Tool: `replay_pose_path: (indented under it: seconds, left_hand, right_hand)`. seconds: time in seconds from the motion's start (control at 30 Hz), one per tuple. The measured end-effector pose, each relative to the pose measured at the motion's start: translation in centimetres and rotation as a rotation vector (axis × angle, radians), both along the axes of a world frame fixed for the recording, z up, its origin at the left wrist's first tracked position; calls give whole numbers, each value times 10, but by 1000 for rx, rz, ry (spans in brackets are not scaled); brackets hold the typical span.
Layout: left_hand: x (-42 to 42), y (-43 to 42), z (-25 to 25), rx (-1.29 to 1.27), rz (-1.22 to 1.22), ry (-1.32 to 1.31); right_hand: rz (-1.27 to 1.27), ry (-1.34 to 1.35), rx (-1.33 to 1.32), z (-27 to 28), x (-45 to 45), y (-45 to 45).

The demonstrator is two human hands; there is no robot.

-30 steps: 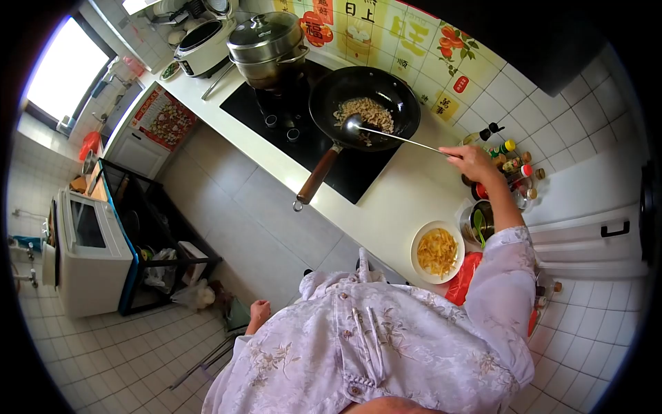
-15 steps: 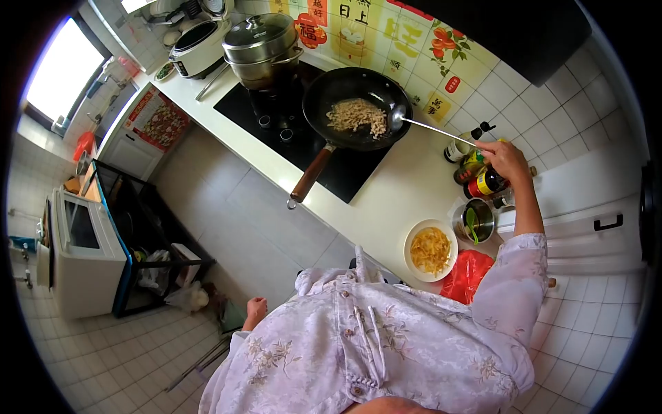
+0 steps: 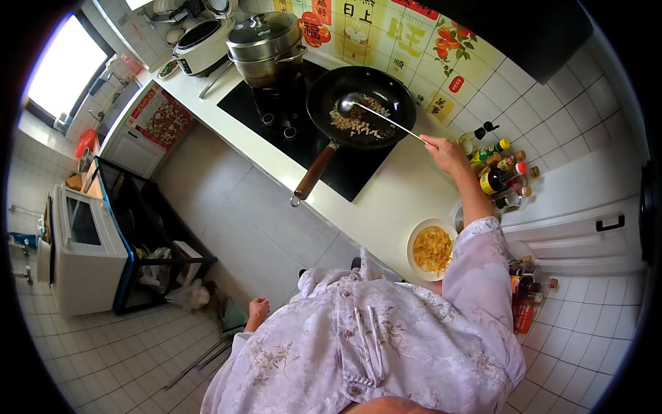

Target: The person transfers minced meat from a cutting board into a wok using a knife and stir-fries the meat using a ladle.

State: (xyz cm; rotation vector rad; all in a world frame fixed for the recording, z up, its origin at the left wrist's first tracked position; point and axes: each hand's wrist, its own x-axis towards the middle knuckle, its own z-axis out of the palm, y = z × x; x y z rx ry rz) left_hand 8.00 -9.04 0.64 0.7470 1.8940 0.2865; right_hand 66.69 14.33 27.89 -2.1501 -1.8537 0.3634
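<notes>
My right hand (image 3: 447, 154) grips the long handle of a metal ladle (image 3: 347, 103). The ladle's bowl is inside a black wok (image 3: 329, 86) on the cooktop, over browned, minced meat-like pieces (image 3: 357, 126) spread on the bottom. The wok's wooden handle (image 3: 314, 174) juts past the counter edge, touched by neither hand. Low beside my body hangs my left hand (image 3: 258, 312), fingers curled closed and nothing seen in it. A white bowl of yellow strips (image 3: 432, 250) stands on the counter below my right forearm.
A lidded steel pot (image 3: 263, 43) stands on the black cooktop (image 3: 360, 176) left of the wok. Bottles (image 3: 498, 179) line the wall at right. A rice cooker (image 3: 202, 48) sits at the far left; a white oven (image 3: 86, 231) is beside a black rack (image 3: 172, 234).
My right hand has moved left with the ladle, whose bowl went from the wok's right side to its upper middle. The meat-like pieces are more spread out.
</notes>
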Motion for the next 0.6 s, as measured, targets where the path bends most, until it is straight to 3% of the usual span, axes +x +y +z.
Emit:
replay_pose_path:
  seconds: [0.13,0.3,0.4,0.47,0.6]
  left_hand:
    - [-2,-3,2,3,20,12]
    - [-8,-18,-9,26,21,8]
    - [-18,-25,-41,13,26,21]
    - [-18,-19,-48,21,12,32]
    - [7,9,-11,3,-63,47]
  right_hand:
    - [-56,-31,-22,10,16,-16]
    - [-35,-93,-38,78,43,-52]
    - [-84,-329,-123,113,39,-64]
    - [-31,-279,-74,80,59,-59]
    - [34,-106,32,34,42,-44]
